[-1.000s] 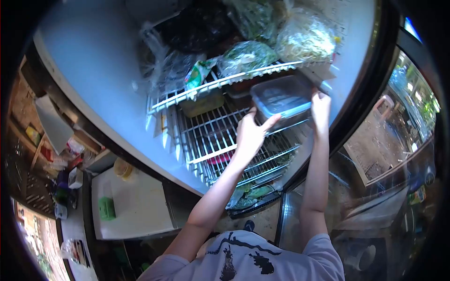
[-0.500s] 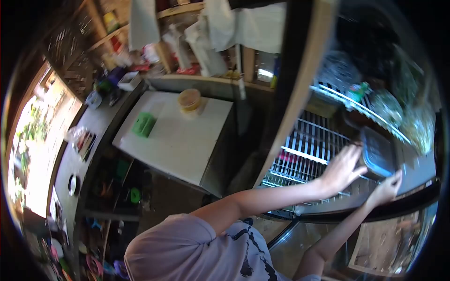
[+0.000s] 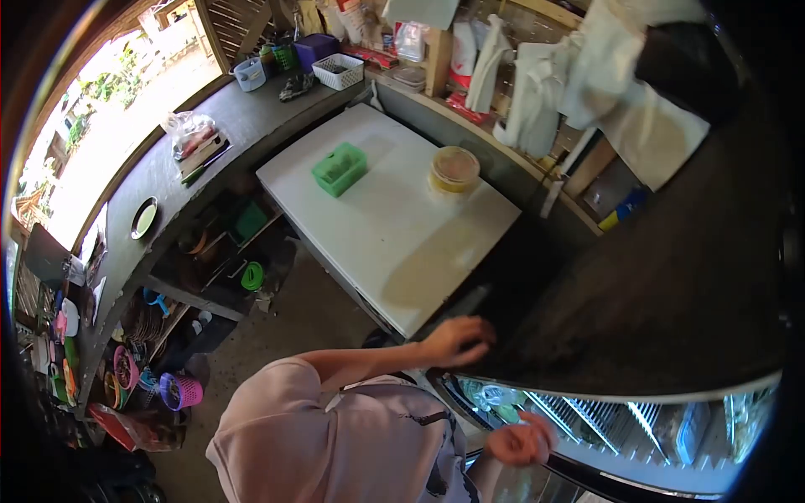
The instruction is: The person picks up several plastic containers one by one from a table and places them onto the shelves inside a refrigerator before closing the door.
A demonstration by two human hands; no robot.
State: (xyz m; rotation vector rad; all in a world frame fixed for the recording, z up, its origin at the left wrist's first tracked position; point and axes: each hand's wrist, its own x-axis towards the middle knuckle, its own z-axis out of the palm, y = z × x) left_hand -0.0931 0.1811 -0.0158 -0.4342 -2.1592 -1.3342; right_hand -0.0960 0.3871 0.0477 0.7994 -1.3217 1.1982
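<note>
My left hand is raised beside the dark outer panel of the refrigerator, its fingers loosely bent and apart, with nothing visible in it. Lower down, my right hand hangs in front of the opened refrigerator interior, slightly blurred. Its fingers are part curled and spread, and I see nothing held. On the wire shelves stands a clear container with a blue rim, apart from both hands. Bagged greens lie inside at the near end.
A white chest top carries a green plastic basket and a tub with a yellowish band. Along the window runs a dark counter with a small plate and a white basket. Pink and purple baskets sit low left.
Both hands have let go of the blue-rimmed container and come back out of the refrigerator. My view has swung left, showing more of the counter and chest top.
</note>
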